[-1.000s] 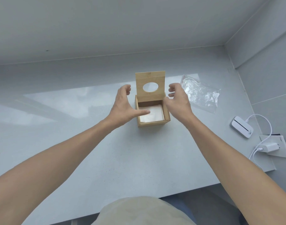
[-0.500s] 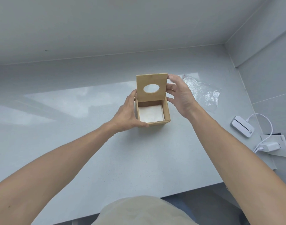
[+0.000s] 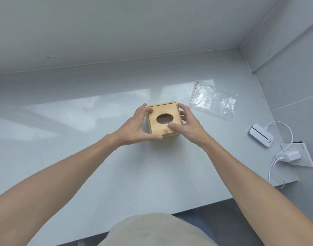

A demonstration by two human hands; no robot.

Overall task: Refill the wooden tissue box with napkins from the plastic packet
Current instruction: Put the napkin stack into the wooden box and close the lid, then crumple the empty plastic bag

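Lid closed, the square wooden tissue box [image 3: 163,121] is gripped at both sides by the left hand [image 3: 134,126] and right hand [image 3: 186,125]; the clear plastic packet [image 3: 212,102] lies emptied near the bench's [image 3: 116,174] far right corner.

The wooden tissue box [image 3: 162,120] stood on the bench [image 3: 116,174] near its middle, lid [image 3: 163,119] down flat on top. The left hand [image 3: 134,128] lay against the box's left side and the right hand [image 3: 186,126] against its right side, thumb on the lid. The plastic packet [image 3: 213,100] lay behind and to the right of the box, apart from it. Farther right, near the bench's edge, sat a small device [image 3: 260,134], with a wall socket [image 3: 298,155] and plugged-in charger [image 3: 289,156] in front of it.
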